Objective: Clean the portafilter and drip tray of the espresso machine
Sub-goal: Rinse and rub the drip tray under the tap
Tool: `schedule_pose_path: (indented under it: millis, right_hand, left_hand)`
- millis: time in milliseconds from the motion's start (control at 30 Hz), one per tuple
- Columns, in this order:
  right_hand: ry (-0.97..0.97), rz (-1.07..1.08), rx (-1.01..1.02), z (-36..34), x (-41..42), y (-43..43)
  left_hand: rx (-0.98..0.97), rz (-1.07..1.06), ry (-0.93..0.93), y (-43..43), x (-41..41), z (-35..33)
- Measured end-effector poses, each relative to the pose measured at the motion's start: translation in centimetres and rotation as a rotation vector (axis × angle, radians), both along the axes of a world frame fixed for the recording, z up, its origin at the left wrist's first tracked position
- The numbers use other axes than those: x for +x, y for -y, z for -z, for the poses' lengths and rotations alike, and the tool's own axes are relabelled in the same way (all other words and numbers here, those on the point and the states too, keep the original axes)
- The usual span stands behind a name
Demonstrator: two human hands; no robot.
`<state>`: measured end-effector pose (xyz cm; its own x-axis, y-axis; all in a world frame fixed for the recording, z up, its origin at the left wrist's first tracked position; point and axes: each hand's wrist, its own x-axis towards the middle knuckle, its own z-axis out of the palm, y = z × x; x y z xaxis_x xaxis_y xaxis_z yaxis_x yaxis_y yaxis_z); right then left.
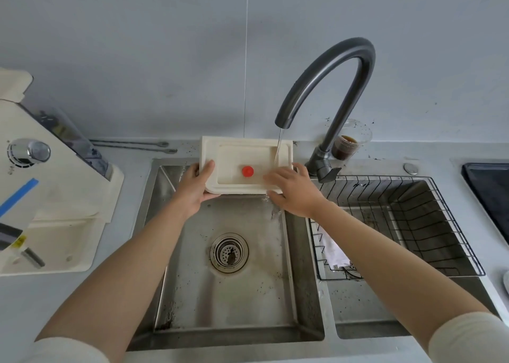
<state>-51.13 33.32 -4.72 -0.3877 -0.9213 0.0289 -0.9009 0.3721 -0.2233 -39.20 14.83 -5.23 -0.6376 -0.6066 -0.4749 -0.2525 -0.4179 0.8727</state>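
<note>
Over the steel sink (170, 252), a cream drip tray (248, 153) (red knob (247, 171) at its centre) takes water from the dark faucet (358, 57). The left hand (194, 190) grips its left edge; the right hand (293, 193) rests straight-fingered on its right end.

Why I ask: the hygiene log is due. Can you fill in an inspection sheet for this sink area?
Surface: counter and sink basin speckled with dark grounds.
Job's things: drip tray under the running tap, over the basin; portafilter not seen.
Clutter: cup of dark liquid behind the tap; two stirrers; wire basket holding a white cloth.
Hands: left hand grips the tray's left edge; right hand lies flat on its right corner.
Cables: nothing seen.
Surroundings: espresso machine at left; grey wall.
</note>
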Motion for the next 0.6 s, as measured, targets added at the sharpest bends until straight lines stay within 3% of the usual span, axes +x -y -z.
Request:
schedule_pose_path:
  millis: [67,133,233,367,500,600]
  right_hand:
    - [0.007,0.084,-0.214,0.3,0.1,0.1]
    - [0.109,0.240,-0.298,0.4,-0.2,0.4]
    - [0.506,0.499,-0.363,-0.4,-0.9,0.9]
    - [1.032,0.772,-0.300,-0.9,-1.5,1.2]
    - [1.277,0.890,-0.247,-0.3,-1.1,1.0]
    - [1.343,0.911,-0.264,-0.3,-0.9,0.7]
  left_hand:
    - [-0.013,0.015,0.008,0.1,0.3,-0.3]
    - [-0.044,0.044,0.023,0.3,0.7,-0.4]
    - [-0.091,0.089,0.045,0.6,1.2,-0.4]
    - [-0.122,0.140,0.087,0.9,1.6,-0.9]
    - [-0.056,0.188,0.106,1.0,1.8,-1.3]
    - [0.040,0.212,0.143,0.9,2.0,-1.4]
